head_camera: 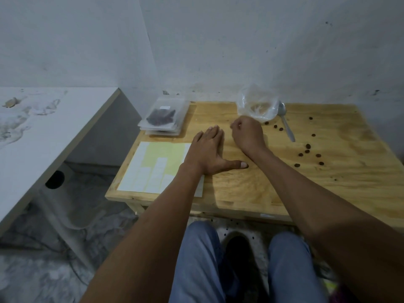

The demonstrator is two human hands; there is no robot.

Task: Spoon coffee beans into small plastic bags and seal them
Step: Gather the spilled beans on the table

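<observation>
My left hand (209, 153) lies flat on the wooden table (251, 186), fingers together and thumb spread, holding nothing. My right hand (248, 133) is curled shut just beside it, fingertips pinched; whether a bean is in them I cannot tell. Behind the right hand sits a crumpled clear plastic bag (256, 103), almost empty. A metal spoon (285, 120) lies on the table right of that bag. Several loose coffee beans (307, 146) are scattered over the table's right half. A stack of small filled bags (164, 117), beans showing in the top one, rests at the table's far left corner.
A sheet of white labels on yellow backing (153, 167) lies at the table's left front, partly under my left forearm. A white desk (43, 136) stands to the left. The wall is close behind the table. My knees (199, 254) are below the front edge.
</observation>
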